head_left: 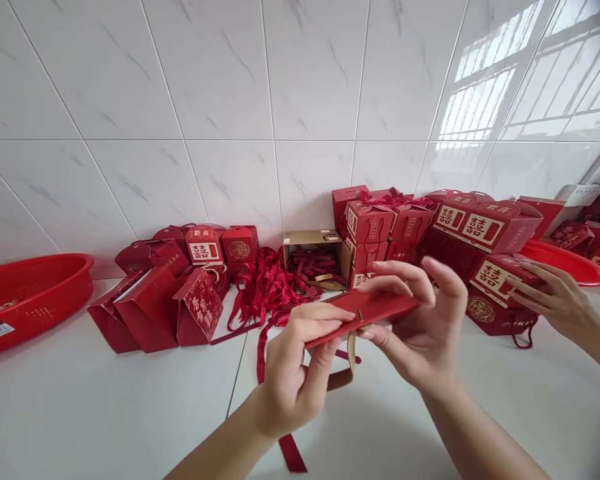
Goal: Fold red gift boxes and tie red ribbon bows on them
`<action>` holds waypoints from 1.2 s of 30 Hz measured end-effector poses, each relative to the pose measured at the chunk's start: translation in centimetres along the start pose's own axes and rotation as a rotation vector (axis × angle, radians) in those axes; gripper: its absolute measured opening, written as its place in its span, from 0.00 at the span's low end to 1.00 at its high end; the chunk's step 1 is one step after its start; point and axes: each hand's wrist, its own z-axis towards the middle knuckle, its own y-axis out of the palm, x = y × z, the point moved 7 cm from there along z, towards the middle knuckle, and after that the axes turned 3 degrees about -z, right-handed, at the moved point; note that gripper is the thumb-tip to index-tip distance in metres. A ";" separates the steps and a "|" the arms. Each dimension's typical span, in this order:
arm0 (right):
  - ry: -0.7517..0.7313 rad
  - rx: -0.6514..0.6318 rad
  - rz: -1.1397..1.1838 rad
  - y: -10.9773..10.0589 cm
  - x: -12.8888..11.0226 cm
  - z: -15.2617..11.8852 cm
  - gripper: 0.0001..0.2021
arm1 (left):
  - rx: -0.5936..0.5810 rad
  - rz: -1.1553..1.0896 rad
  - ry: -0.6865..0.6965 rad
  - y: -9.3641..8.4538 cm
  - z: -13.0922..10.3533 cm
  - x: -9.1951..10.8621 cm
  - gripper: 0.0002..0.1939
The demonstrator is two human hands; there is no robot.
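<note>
Above the middle of the counter, I hold a flat red cardboard piece (pixel 380 307) nearly edge-on. My left hand (pixel 300 370) pinches its left end between thumb and fingers. On its right part rests my right hand (pixel 423 327), the thumb at the lower edge by a small slot and the fingertips on the upper side. A gold-brown strip (pixel 351 357) comes out near the right thumb and hangs bent below the card. Behind my hands, a cardboard box (pixel 311 237) lies with its mouth toward me, holding dark red strips (pixel 314 265).
Red ribbons (pixel 267 287) are heaped left of the box, with one ribbon trailing forward. Red gift boxes (pixel 147 310) stand left; stacked ones (pixel 370 223) stand right. A red plastic basket (pixel 45 293) sits far left. Another person's hand (pixel 565 300) touches boxes at right.
</note>
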 end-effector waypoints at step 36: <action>-0.178 -0.188 -0.234 1.6 -1.9 -0.4 0.13 | 0.352 0.155 -0.116 -8.9 1.8 5.1 0.03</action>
